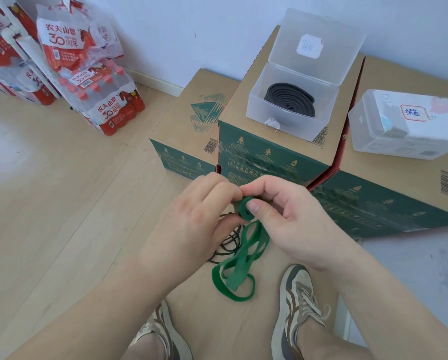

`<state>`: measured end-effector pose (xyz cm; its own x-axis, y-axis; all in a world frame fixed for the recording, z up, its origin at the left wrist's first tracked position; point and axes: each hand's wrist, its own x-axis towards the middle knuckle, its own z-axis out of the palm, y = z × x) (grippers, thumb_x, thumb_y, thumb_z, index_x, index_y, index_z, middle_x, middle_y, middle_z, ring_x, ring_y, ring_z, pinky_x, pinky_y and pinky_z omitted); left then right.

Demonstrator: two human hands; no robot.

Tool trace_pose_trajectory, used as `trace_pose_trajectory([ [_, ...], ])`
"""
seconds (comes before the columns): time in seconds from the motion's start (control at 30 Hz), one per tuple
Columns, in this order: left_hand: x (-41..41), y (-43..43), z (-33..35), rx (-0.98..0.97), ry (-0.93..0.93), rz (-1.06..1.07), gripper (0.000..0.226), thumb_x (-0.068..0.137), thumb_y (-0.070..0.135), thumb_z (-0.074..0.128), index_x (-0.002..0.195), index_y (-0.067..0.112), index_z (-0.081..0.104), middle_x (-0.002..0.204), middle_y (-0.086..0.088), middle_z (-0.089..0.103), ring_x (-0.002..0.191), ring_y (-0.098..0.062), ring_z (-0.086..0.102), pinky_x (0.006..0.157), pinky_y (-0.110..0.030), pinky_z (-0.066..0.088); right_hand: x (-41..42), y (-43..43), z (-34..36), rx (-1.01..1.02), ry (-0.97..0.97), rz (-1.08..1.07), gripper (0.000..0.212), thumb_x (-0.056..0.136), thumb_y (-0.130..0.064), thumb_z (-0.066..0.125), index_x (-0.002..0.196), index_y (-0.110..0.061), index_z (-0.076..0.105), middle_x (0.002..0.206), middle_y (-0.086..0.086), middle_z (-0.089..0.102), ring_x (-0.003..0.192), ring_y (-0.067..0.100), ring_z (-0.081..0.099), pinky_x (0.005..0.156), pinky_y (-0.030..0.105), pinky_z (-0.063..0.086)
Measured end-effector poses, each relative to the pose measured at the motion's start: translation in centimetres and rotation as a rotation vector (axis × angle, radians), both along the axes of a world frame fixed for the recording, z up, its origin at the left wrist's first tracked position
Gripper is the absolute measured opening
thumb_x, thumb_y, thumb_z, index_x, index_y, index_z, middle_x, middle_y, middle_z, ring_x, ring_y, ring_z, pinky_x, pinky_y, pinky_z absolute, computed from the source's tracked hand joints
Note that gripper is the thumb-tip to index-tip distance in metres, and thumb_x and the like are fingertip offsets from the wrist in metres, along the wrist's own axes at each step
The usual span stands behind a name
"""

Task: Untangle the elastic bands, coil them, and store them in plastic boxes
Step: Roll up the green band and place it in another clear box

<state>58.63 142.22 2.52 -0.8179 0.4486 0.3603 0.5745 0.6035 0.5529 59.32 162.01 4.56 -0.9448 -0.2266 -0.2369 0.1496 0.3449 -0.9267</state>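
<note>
My left hand (pixel 191 216) and my right hand (pixel 282 211) both pinch a small coil at one end of a green elastic band (pixel 233 271). The band's loose length hangs down from the coil and loops on the wooden floor between my shoes. A thin black band (pixel 226 242) lies tangled on the floor under my left hand, partly hidden. An open clear plastic box (pixel 254 107) stands on a cardboard carton and holds a coiled black band (pixel 290 98). A second, closed plastic box (pixel 404 123) with a label sits to the right.
Cardboard cartons (pixel 277 157) stand in front of me along the wall. Packs of bottled water (pixel 95 81) are stacked at the far left. My two shoes (pixel 295 307) are planted on the floor at the bottom of the view.
</note>
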Motion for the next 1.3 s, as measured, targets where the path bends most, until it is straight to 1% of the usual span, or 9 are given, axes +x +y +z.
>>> trace_pose_trajectory([
  [0.1,0.1,0.0,-0.2,0.015,0.027,-0.033,0.039,0.094,0.012,0.075,0.132,0.010,0.065,0.114,-0.003,0.061,0.097,-0.021,0.061,0.082,-0.033,0.053,0.1,-0.5,0.0,-0.139,-0.036,0.000,0.048,0.106,0.001,0.052,0.144,-0.028,0.050,0.118,-0.008,0.077,0.119,0.016,0.069,0.110,0.048,0.050],
  [0.2,0.2,0.2,-0.3,0.065,0.009,-0.014,0.032,0.095,0.009,0.072,0.126,0.005,0.066,0.118,-0.003,0.061,0.101,-0.013,0.059,0.086,-0.027,0.052,0.1,-1.0,0.0,-0.263,-0.062,-0.017,0.077,0.103,0.006,0.054,0.163,-0.029,0.022,0.132,-0.006,0.072,0.128,0.014,0.065,0.113,0.040,0.048],
  [0.33,-0.2,0.0,0.1,0.114,0.069,0.080,0.019,0.097,0.015,0.069,0.109,0.002,0.062,0.106,-0.007,0.058,0.087,-0.009,0.051,0.077,-0.020,0.046,-0.3,-1.1,0.2,-0.322,0.002,-0.195,0.050,0.086,-0.004,0.080,0.130,-0.021,0.062,0.118,0.000,0.074,0.101,0.012,0.075,0.092,0.033,0.058],
  [0.47,-0.2,-0.3,0.6,0.093,0.155,0.154,0.022,0.090,0.012,0.076,0.093,-0.003,0.060,0.097,-0.011,0.060,0.075,-0.023,0.055,0.064,-0.030,0.047,0.1,-1.1,0.3,-0.342,0.057,-0.251,0.025,0.073,-0.015,0.086,0.095,-0.017,0.075,0.097,0.005,0.082,0.091,0.021,0.079,0.085,0.036,0.062],
  [0.63,-0.3,-0.5,0.4,0.147,0.120,0.170,0.032,0.085,0.020,0.086,0.087,0.004,0.058,0.086,-0.010,0.062,0.065,-0.025,0.060,0.055,-0.039,0.049,0.3,-1.7,-0.4,-0.197,0.128,-0.199,0.015,0.090,-0.012,0.080,0.097,-0.023,0.073,0.100,0.004,0.080,0.094,0.030,0.075,0.088,0.046,0.062],
  [0.8,-0.3,0.0,0.1,0.282,-0.139,0.119,0.028,0.081,0.015,0.088,0.094,0.001,0.068,0.094,-0.006,0.063,0.079,-0.017,0.068,0.069,-0.034,0.060,0.3,-1.3,-0.6,-0.080,0.147,-0.181,0.017,0.099,-0.007,0.067,0.099,-0.024,0.066,0.095,0.006,0.076,0.082,0.047,0.066,0.073,0.053,0.054],
  [0.93,-0.4,0.3,0.7,0.301,-0.265,0.149,0.019,0.081,0.012,0.086,0.087,0.006,0.069,0.109,0.000,0.065,0.079,-0.014,0.064,0.068,-0.029,0.055,0.1,-0.3,-1.2,0.175,0.324,-0.098,0.020,0.098,-0.012,0.065,0.100,-0.032,0.063,0.098,-0.008,0.074,0.084,0.030,0.070,0.076,0.043,0.055],
  [1.1,0.0,0.7,1.3,0.399,-0.585,0.249,0.043,0.074,0.004,0.086,0.103,0.024,0.061,0.096,0.004,0.071,0.081,-0.017,0.069,0.074,-0.040,0.060,0.2,-0.7,-2.0,0.371,0.669,0.087,0.019,0.088,0.002,0.061,0.103,-0.007,0.068,0.109,0.003,0.071,0.102,0.026,0.067,0.091,0.038,0.053],
  [1.3,-0.2,0.6,2.5,0.741,-0.710,0.296,0.034,0.074,-0.011,0.084,0.093,0.005,0.061,0.090,-0.015,0.074,0.081,-0.018,0.072,0.077,-0.029,0.063,-0.2,-1.3,-0.7,-0.291,0.208,-0.215,0.030,0.081,0.002,0.084,0.103,-0.015,0.073,0.118,0.001,0.076,0.113,0.018,0.074,0.100,0.035,0.059],
])
